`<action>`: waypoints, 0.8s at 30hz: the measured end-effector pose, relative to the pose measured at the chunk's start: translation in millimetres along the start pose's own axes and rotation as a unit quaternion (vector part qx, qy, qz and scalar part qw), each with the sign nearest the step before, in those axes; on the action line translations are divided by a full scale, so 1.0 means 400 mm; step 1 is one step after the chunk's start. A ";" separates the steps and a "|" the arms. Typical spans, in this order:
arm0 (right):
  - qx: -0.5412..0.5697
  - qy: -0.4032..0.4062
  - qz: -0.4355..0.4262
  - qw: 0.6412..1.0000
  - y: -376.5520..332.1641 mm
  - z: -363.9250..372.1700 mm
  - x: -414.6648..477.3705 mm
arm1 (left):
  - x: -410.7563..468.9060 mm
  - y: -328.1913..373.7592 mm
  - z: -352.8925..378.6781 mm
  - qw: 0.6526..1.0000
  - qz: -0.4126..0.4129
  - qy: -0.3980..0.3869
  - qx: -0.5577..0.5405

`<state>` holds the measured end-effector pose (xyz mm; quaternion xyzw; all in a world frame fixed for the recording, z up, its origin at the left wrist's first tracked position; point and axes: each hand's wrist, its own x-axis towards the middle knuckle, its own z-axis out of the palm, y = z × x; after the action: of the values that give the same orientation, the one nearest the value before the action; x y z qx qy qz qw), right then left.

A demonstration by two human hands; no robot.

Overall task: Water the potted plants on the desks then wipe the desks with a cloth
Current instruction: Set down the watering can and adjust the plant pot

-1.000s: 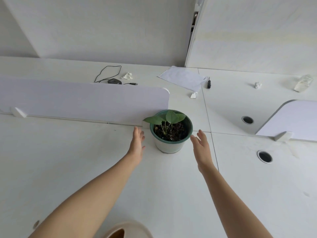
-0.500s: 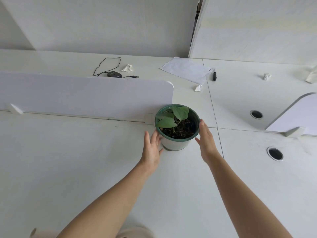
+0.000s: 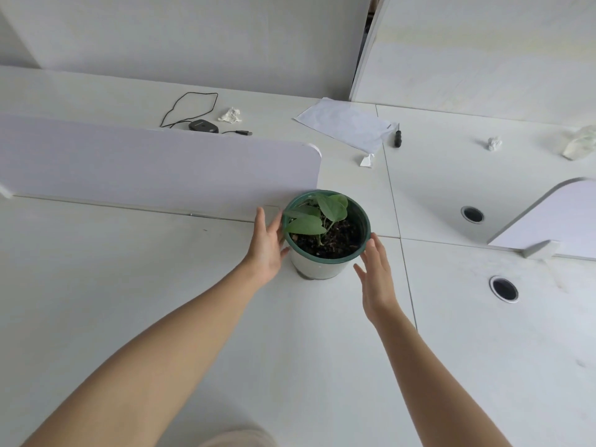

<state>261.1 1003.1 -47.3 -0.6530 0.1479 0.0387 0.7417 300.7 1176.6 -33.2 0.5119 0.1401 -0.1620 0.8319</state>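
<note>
A small green-leaved plant (image 3: 332,208) grows in dark soil in a white pot with a green rim (image 3: 322,267). The pot stands on the white desk (image 3: 161,301), right at the rounded end of a low white divider (image 3: 154,169). My left hand (image 3: 266,250) lies flat against the pot's left side, fingers spread and reaching up to the rim. On the pot's right, my right hand (image 3: 377,279) is spread open, its fingertips just at the rim and its palm clear of the wall. No cloth or watering vessel is in view.
Behind the divider lie a black mouse with its cable (image 3: 203,126), a crumpled tissue (image 3: 230,115), a sheet of paper (image 3: 345,122) and a screwdriver (image 3: 397,137). The right-hand desks have two cable holes (image 3: 504,288), a second divider (image 3: 554,221) and a paper ball (image 3: 494,143).
Both hands closed in from either side of the pot. The leaves have swung from the middle to the left side. The right palm now sits lower and off the pot wall.
</note>
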 end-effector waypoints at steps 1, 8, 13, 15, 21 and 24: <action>0.000 -0.003 0.001 1.000 0.002 0.003 0.003 | -0.003 -0.006 -0.002 1.000 0.004 -0.002 0.001; -0.060 -0.059 0.011 0.996 -0.034 0.002 0.062 | -0.061 -0.059 -0.023 0.999 0.036 0.015 0.007; -0.061 -0.063 0.010 0.996 -0.042 0.008 0.060 | -0.075 -0.065 -0.032 0.997 0.045 0.048 0.031; -0.045 0.009 0.021 0.999 -0.036 0.022 0.045 | -0.062 -0.050 -0.039 0.995 0.044 0.076 0.037; -0.031 0.044 0.009 0.999 -0.040 0.041 0.003 | -0.035 -0.028 -0.019 0.994 0.026 0.072 0.075; -0.050 0.004 0.017 0.999 -0.047 0.030 0.012 | -0.048 -0.045 -0.010 0.993 0.040 0.071 0.082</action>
<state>272.2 1011.6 -29.4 -0.6866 0.1600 0.0562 0.7070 275.8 1175.0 -41.6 0.5936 0.1644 -0.1026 0.7811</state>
